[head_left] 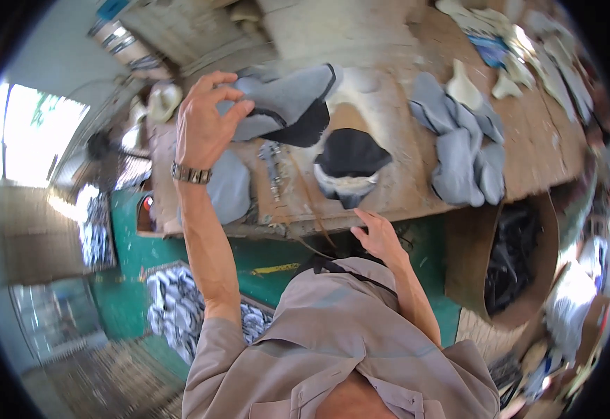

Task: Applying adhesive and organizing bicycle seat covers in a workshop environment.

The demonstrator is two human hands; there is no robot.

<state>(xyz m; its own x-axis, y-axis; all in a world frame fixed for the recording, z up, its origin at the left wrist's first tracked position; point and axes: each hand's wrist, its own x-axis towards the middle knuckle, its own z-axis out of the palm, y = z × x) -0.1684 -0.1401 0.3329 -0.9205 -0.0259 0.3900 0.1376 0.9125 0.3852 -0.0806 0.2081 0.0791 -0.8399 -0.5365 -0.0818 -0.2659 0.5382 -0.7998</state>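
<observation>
My left hand [206,119], with a metal watch on the wrist, grips the edge of a grey shoe-upper piece with a black lining [287,105] lifted over the wooden workbench [388,188]. My right hand [379,236] rests with fingers apart at the bench's front edge, holding nothing. Just beyond it lies a black and white shoe-upper piece [350,167]. A metal tool [273,167] lies on the bench between my hands.
A pile of grey fabric pieces [458,140] sits on the bench to the right, with pale cut pieces [479,84] behind. A cardboard box of black parts [514,258] stands right of the bench. Patterned bags [172,307] lie on the green floor.
</observation>
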